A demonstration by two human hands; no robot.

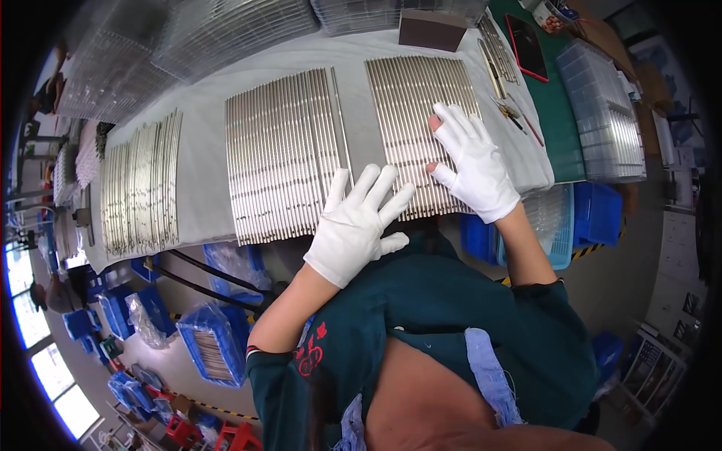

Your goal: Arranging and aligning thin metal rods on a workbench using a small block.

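Thin silvery metal rods lie side by side in three batches on a pale cloth (203,150). My left hand (353,233), in a white glove, is spread with its fingertips over the gap between the middle batch (274,150) and the right batch (406,98). A single rod (337,101) lies slightly apart beside the middle batch, its near part hidden by that hand. Over the right batch rests my right hand (477,169), fingers apart; its white glove leaves the thumb and index fingertips bare. Neither hand visibly grips a rod. The left batch (143,188) lies farther off.
Clear plastic trays (233,34) are stacked along the back, near a dark brown block (432,30). At right are hand tools (511,114), a red-edged phone (526,47) and stacked clear boxes (602,113). Blue crates (214,346) stand on the floor below.
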